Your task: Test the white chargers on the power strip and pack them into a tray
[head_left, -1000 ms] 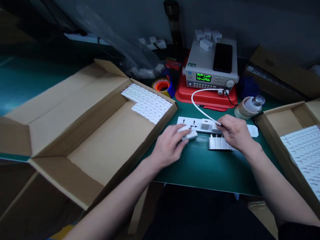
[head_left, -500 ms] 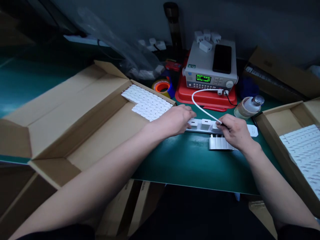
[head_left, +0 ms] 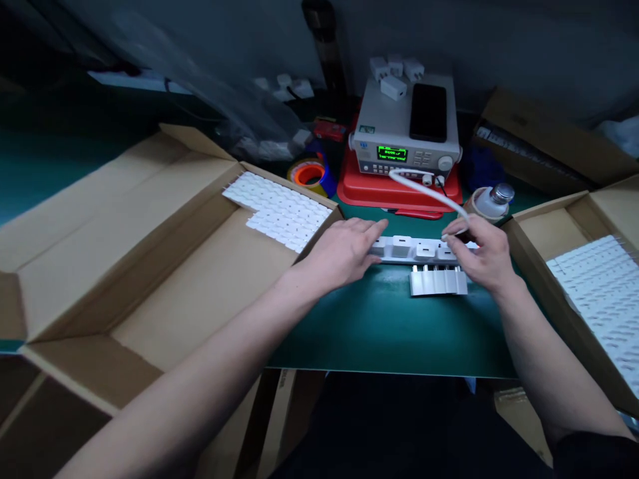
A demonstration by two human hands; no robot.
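A white power strip (head_left: 393, 258) lies across the green table with several white USB chargers (head_left: 425, 250) plugged into it. My left hand (head_left: 348, 251) is around the strip's left end, thumb on the near side and fingers on the far side. My right hand (head_left: 486, 251) pinches the plug end of a white cable (head_left: 432, 193) just above the rightmost visible charger (head_left: 444, 253). That hand covers the strip's right part. In front of the strip lies a row of white chargers (head_left: 437, 283), prongs toward the strip.
Behind stands a test meter (head_left: 407, 156) with a lit green display and a phone (head_left: 428, 113) on top, over a red tray (head_left: 369, 193). Open cartons holding white chargers flank the table, a left carton (head_left: 200, 293) and a right carton (head_left: 549, 299). A bottle (head_left: 492, 201) stands near the right carton.
My right hand has lifted the cable end off a charger and moved it right along the strip. My left hand's fingers have spread wider. The meter's display shows different text. The view has shifted.
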